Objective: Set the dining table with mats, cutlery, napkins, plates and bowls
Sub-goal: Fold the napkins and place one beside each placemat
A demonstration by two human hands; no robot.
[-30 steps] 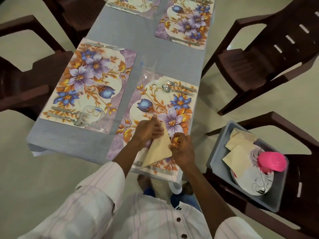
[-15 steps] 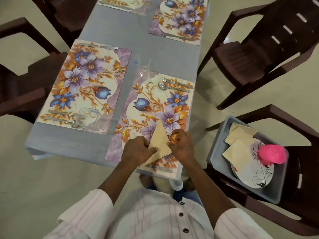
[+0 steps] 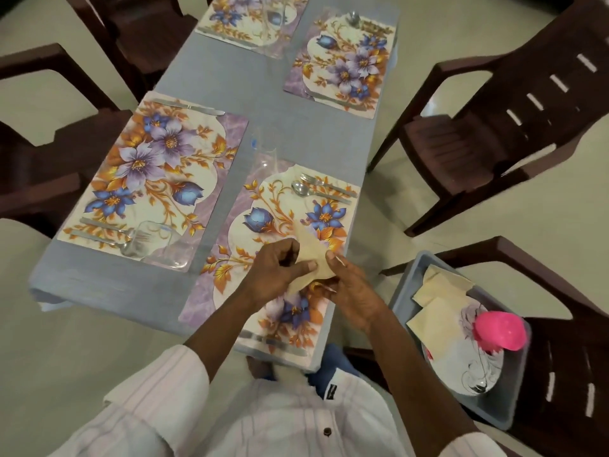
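My left hand (image 3: 275, 273) and right hand (image 3: 354, 291) both pinch the cream folded paper napkin (image 3: 313, 253) just above the near floral rectangular placemat (image 3: 263, 206). I'd align its edges, crease sharply, then lay it on that placemat.

Dk brown plastic chairs (image 3: 478, 143) w/ slatted backs ring grey table (image 3: 230, 77) on pale cream floor (image 3: 82, 341).
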